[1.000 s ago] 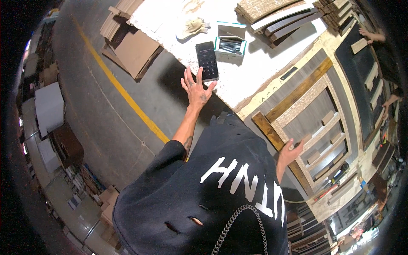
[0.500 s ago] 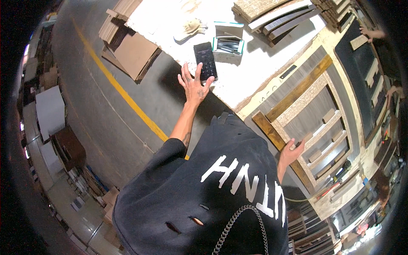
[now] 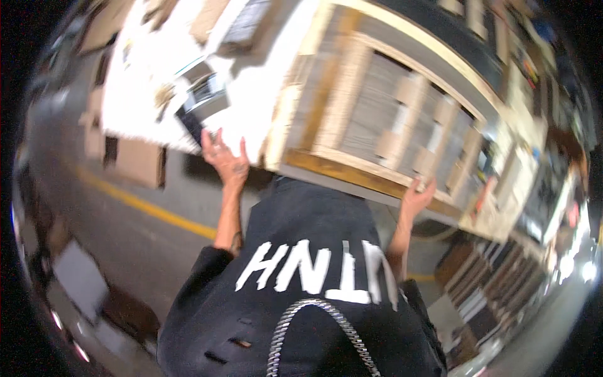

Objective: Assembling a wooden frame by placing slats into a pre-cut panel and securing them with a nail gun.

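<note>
My left hand (image 3: 225,157) is at the near edge of the white-topped table (image 3: 257,116), fingers spread. Its fingertips are beside the lower end of a black phone (image 3: 190,127), and nothing shows in its grasp. My right hand (image 3: 416,200) is at the front edge of a panel, by a brown wooden strip (image 3: 352,174). Thumb and fingers stand apart there, slightly blurred. On the grey panel (image 3: 383,75) lies a pale chipboard frame (image 3: 342,103) with crossbars and small wooden blocks (image 3: 385,146).
Beyond the phone stands an open box (image 3: 207,94) with dark contents, near a pale glove (image 3: 164,95). Stacked boards (image 3: 248,25) lie at the back. Cardboard (image 3: 135,162) stands left of the table; a yellow line (image 3: 151,210) crosses the floor. More boards (image 3: 490,276) are stacked at lower right.
The view has turned right, so table and panel have swung left and blurred. My left hand remains by the phone, while my right hand stays by the panel's front edge.
</note>
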Action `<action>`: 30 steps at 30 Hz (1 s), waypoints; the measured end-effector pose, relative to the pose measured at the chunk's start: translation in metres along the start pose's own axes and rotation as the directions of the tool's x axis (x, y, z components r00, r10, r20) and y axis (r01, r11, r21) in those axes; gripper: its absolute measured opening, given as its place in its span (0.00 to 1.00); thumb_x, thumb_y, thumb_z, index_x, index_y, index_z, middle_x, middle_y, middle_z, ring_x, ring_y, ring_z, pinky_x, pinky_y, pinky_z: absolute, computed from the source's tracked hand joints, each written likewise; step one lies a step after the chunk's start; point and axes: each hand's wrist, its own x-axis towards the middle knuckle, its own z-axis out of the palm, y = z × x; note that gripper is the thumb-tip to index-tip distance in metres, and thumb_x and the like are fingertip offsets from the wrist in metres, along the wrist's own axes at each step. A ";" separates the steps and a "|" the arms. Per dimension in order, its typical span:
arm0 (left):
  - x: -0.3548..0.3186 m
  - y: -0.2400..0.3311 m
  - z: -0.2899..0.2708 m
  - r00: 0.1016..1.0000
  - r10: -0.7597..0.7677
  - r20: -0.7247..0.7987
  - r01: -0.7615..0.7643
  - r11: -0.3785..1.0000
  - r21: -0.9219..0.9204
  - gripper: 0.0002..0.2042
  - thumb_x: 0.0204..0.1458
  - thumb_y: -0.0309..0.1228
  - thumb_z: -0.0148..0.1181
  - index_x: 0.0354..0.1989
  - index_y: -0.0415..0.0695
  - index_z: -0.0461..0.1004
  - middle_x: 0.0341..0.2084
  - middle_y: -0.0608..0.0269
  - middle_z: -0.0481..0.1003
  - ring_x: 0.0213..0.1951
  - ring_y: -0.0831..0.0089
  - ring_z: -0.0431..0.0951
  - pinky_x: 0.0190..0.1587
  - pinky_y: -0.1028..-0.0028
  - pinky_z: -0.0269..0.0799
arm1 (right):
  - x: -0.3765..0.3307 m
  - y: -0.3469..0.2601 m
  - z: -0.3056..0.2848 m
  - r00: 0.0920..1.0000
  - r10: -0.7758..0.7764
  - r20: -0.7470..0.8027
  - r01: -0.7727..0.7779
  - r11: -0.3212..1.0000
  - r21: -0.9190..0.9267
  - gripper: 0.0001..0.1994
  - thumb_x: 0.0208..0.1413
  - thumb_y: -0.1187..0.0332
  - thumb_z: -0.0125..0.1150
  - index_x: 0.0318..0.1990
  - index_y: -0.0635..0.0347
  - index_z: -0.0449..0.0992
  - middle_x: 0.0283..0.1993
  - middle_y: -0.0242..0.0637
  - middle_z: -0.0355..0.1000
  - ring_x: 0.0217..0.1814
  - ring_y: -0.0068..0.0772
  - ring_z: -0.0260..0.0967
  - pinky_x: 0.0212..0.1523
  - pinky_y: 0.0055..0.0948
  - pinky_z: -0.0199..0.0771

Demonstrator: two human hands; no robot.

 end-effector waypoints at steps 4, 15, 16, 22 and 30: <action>0.015 0.131 0.023 0.992 0.076 0.097 -0.063 0.989 -0.131 0.28 0.59 0.41 0.57 0.63 0.41 0.61 0.67 0.43 0.50 0.67 0.44 0.51 0.67 0.45 0.45 | 0.060 0.090 -0.048 0.993 0.064 -0.104 -0.071 0.995 -0.067 0.28 0.63 0.60 0.55 0.63 0.71 0.61 0.65 0.61 0.59 0.68 0.59 0.57 0.66 0.50 0.58; -0.018 0.317 0.102 0.984 0.088 0.156 -0.084 0.996 -0.032 0.27 0.63 0.47 0.51 0.64 0.44 0.60 0.67 0.44 0.50 0.68 0.45 0.51 0.65 0.40 0.46 | 0.239 0.170 -0.058 0.955 0.020 0.295 -0.010 0.999 -0.037 0.32 0.54 0.47 0.63 0.55 0.68 0.69 0.53 0.57 0.70 0.53 0.58 0.70 0.50 0.49 0.73; -0.025 0.321 0.104 0.984 0.090 0.153 -0.087 0.996 -0.025 0.26 0.63 0.46 0.51 0.65 0.45 0.59 0.67 0.44 0.51 0.68 0.45 0.51 0.65 0.40 0.46 | 0.240 0.161 -0.053 0.960 0.010 0.279 0.017 0.995 -0.097 0.31 0.54 0.48 0.63 0.53 0.68 0.69 0.51 0.56 0.70 0.52 0.58 0.70 0.49 0.50 0.73; -0.070 0.337 0.134 0.973 0.213 0.086 -0.209 0.977 -0.051 0.23 0.55 0.40 0.61 0.55 0.39 0.71 0.52 0.45 0.72 0.56 0.47 0.68 0.62 0.53 0.58 | 0.245 0.147 -0.039 0.950 -0.084 0.301 0.158 0.961 -0.228 0.28 0.53 0.45 0.63 0.45 0.65 0.74 0.44 0.53 0.73 0.50 0.56 0.71 0.48 0.48 0.72; -0.025 0.578 0.197 0.729 0.660 0.181 -0.506 0.698 -0.506 0.11 0.51 0.37 0.61 0.40 0.45 0.76 0.41 0.57 0.76 0.49 0.61 0.75 0.63 0.53 0.57 | 0.318 0.150 0.010 0.917 -0.333 0.221 0.346 0.938 -0.025 0.44 0.56 0.45 0.60 0.65 0.78 0.53 0.64 0.69 0.58 0.65 0.67 0.57 0.66 0.48 0.58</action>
